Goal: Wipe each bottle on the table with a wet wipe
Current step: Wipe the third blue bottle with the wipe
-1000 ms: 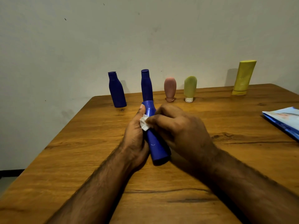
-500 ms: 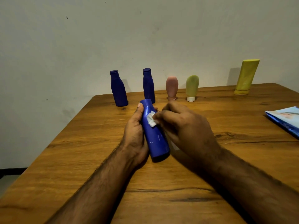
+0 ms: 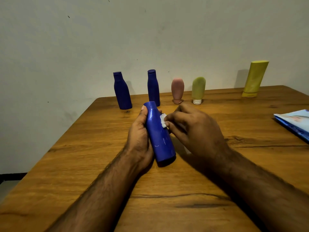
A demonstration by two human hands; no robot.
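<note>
L hand [image 3: 140, 131] wraps the blue bottle [image 3: 158, 133] from its left side, thumb near the top, bottle tilted w/ base toward the camera, above the wooden table [image 3: 167, 198]. R hand [image 3: 195, 129] fingertips [image 3: 167, 122] pinch a small white wet wipe [image 3: 163, 120] against the bottle's upper right side. 5 other bottles stand beyond the fingers, wipes pack [image 3: 296, 123] far right.

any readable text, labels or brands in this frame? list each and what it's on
None legible.
Wipes packet at the right table edge: printed picture and small lettering, too blurred to read.
Blue bottle in the left hand: only pale scuffs, no label.
Five bottles along the wall, e.g. the yellow bottle: no print visible.
</note>
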